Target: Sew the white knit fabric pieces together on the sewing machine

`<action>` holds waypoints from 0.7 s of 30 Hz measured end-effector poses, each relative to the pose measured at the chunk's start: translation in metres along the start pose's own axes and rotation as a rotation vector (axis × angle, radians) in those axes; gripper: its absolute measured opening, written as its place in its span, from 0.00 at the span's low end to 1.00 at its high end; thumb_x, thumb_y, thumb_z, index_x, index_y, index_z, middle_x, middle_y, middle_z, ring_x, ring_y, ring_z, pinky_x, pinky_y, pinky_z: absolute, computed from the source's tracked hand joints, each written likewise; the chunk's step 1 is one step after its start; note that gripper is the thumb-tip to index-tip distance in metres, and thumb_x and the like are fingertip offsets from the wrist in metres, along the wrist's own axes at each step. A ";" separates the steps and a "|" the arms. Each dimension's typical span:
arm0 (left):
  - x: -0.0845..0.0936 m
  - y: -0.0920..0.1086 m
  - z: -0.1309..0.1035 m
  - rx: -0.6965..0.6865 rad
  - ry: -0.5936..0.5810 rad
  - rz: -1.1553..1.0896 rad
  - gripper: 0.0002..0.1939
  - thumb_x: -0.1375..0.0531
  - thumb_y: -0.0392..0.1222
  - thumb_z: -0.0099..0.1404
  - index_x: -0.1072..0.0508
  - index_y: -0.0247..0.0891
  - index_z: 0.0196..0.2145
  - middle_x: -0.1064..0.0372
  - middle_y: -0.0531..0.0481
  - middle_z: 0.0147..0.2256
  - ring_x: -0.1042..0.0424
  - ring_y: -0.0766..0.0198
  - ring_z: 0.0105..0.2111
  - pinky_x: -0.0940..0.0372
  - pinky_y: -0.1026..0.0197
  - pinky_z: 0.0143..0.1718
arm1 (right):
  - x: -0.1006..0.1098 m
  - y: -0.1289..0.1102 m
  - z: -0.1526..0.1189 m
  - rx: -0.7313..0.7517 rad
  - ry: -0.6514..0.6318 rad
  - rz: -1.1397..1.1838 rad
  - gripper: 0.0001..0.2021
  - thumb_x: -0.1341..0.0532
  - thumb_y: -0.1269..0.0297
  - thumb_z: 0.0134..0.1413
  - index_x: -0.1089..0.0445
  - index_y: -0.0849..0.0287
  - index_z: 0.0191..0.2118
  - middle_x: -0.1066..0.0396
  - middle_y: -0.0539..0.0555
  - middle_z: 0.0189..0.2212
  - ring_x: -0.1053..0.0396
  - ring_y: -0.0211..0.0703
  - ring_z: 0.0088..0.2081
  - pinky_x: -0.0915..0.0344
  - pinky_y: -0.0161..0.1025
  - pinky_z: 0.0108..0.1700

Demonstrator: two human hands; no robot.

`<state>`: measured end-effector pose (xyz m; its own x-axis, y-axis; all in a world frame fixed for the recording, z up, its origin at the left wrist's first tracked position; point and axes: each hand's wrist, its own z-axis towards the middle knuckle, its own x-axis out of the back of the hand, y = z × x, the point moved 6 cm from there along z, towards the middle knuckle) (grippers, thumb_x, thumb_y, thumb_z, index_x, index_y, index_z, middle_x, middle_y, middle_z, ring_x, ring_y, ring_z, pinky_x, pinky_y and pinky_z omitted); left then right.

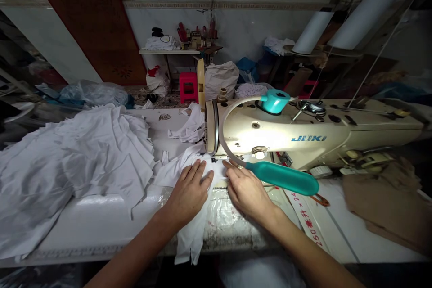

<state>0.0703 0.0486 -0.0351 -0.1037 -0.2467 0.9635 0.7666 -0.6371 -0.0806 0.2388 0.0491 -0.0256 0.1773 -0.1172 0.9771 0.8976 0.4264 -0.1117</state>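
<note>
White cloth point(191, 238) lies on the worktop point(101, 216) beneath the needle end of the sewing machine point(270, 128), its loose strip's long axis running toward the person, the tip hanging over the near edge. The left hand point(189, 192) presses flat on it, fingers slightly spread; the right hand's point(249, 191) fingers curl beside the needle, but whether they pinch cloth I cannot tell.

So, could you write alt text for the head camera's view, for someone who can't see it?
A person's left hand lies on white fabric at a cream JUKI sewing machine, with the right hand close by, near a teal gooseneck lamp. A large heap of white cloth lies at left, brown fabric at right.
</note>
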 end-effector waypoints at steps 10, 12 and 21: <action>0.003 0.006 -0.001 0.049 0.086 -0.016 0.23 0.45 0.34 0.73 0.31 0.34 0.64 0.40 0.31 0.68 0.42 0.40 0.70 0.42 0.38 0.68 | 0.006 -0.006 -0.007 0.026 0.046 0.074 0.18 0.45 0.74 0.64 0.30 0.62 0.56 0.25 0.65 0.51 0.28 0.58 0.52 0.33 0.54 0.57; 0.008 0.008 -0.002 0.023 0.126 -0.064 0.21 0.45 0.39 0.75 0.31 0.32 0.63 0.38 0.31 0.67 0.41 0.42 0.69 0.43 0.38 0.69 | 0.008 -0.011 -0.013 0.054 0.076 0.121 0.20 0.45 0.75 0.63 0.31 0.61 0.59 0.26 0.65 0.53 0.30 0.59 0.56 0.35 0.55 0.60; 0.022 0.001 0.017 0.120 -0.041 -0.393 0.10 0.51 0.34 0.76 0.30 0.39 0.42 0.28 0.42 0.49 0.35 0.48 0.63 0.38 0.42 0.65 | 0.014 -0.015 -0.027 0.064 0.139 0.123 0.17 0.43 0.71 0.70 0.29 0.56 0.60 0.31 0.64 0.60 0.32 0.56 0.57 0.33 0.51 0.56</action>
<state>0.0798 0.0548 -0.0100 -0.3799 0.0292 0.9246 0.7421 -0.5870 0.3235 0.2386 0.0167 -0.0147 0.3418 -0.1815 0.9221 0.8393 0.5003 -0.2127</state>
